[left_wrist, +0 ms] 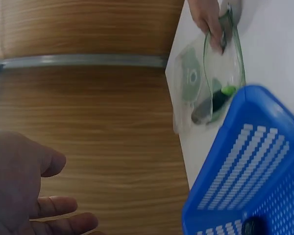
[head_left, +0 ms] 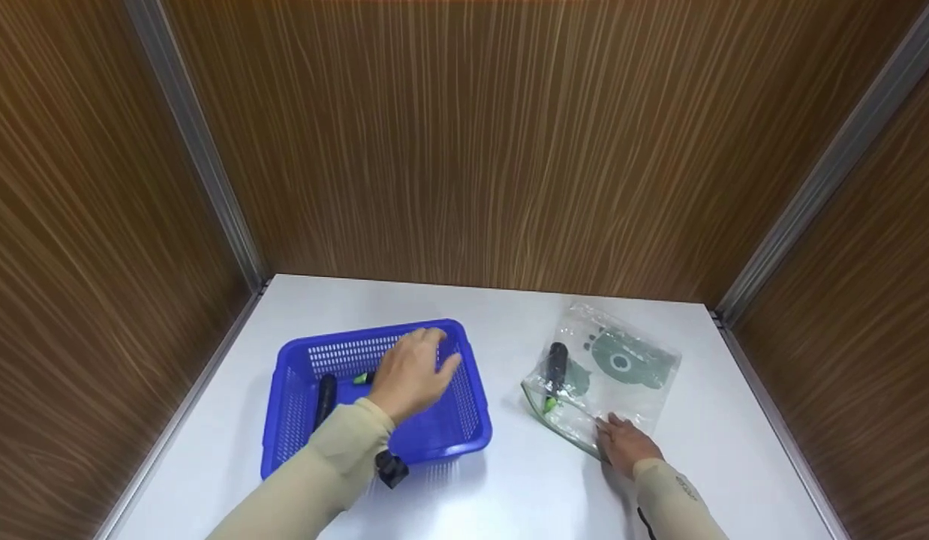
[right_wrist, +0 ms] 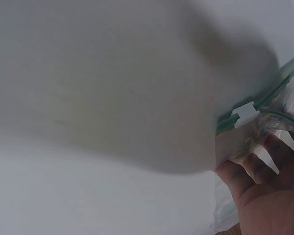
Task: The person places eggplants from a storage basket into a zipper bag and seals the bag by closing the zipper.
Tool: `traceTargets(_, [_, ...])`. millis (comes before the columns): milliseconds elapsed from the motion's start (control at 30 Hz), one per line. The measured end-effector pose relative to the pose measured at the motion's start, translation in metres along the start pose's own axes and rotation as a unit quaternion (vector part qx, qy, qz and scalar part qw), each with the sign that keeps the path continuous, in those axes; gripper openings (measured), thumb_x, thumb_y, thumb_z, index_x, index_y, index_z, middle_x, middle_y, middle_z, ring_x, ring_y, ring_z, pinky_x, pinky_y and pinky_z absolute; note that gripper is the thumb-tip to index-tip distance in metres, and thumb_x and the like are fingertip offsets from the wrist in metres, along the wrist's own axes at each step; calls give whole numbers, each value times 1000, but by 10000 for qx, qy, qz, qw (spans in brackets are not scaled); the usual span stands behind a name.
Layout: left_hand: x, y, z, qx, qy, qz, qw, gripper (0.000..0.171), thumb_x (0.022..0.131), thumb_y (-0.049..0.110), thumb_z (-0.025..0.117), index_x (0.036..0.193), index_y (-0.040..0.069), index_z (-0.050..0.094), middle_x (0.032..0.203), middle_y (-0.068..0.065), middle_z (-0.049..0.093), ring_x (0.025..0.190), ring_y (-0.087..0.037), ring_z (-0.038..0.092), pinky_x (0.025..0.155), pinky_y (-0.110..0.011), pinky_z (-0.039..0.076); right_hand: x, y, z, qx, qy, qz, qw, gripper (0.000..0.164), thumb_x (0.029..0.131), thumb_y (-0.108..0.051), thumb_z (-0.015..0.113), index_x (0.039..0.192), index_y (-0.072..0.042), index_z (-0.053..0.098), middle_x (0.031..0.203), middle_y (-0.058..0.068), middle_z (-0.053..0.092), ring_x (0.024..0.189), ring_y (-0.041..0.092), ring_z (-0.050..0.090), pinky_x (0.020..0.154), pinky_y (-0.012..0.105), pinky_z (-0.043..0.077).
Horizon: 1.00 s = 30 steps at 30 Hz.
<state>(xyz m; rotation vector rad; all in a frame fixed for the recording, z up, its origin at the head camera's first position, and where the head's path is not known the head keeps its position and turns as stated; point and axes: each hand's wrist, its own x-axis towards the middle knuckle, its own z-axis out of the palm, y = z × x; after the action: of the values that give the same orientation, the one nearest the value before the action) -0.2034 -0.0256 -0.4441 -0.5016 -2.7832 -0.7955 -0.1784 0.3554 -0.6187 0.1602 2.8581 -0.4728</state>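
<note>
My left hand [head_left: 413,373] hovers over the blue plastic basket [head_left: 476,439], fingers loosely spread and nothing in them. Inside the basket lies a dark eggplant [head_left: 326,394] along the left side. A second eggplant [head_left: 364,378] shows its green stem end, the rest hidden behind my hand. To the right, a clear slider bag [head_left: 644,401] with a green animal print lies on the table, its mouth partly open towards me. One eggplant [head_left: 557,365] is in it, green end near the mouth. My right hand [head_left: 629,447] grips the bag's edge, close to the white slider [right_wrist: 245,113].
The white table [head_left: 524,495] carries the basket on the left and the bag on the right. Wood-grain panels [head_left: 449,150] rise at the back and both sides, joined by grey metal posts [head_left: 202,142].
</note>
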Motion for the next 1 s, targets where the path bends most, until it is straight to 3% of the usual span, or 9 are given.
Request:
traceTargets(300, [-10,-36,-21,-29,378,-292,9989,46,93,37,59,126,5,58,124,-13,60,117,-31,55,100,-45,41,-2,4,9,-126,-109,44,9999,49,101,-37,35,142,-12,46,151,16,33,138,43,26,110,57,20])
traceTargets(567, [-21,-74,-30,-177,623,-706,9954,48,93,37,60,126,2,58,122,-17,60,116,-36,55,96,-50,43,-2,3,8,-192,63,-119,9997,49,101,-35,37,140,-8,48,150,19,35,137,45,27,109,57,21])
traceTargets(767, [-24,-98,-35,-156,620,-961,9933,49,92,35,61,126,0,56,119,-20,60,113,-38,56,92,-53,44,-1,6,4,-232,116,-328,9991,47,102,-31,37,140,-6,47,149,22,35,136,47,27,109,57,23])
traceTargets(1000, [-24,-117,-40,-108,389,-1243,9914,54,94,32,58,131,-5,49,128,-26,54,120,-42,49,99,-56,38,2,3,2,-187,70,-190,9996,48,102,-34,36,142,-9,46,151,18,34,137,45,26,110,57,21])
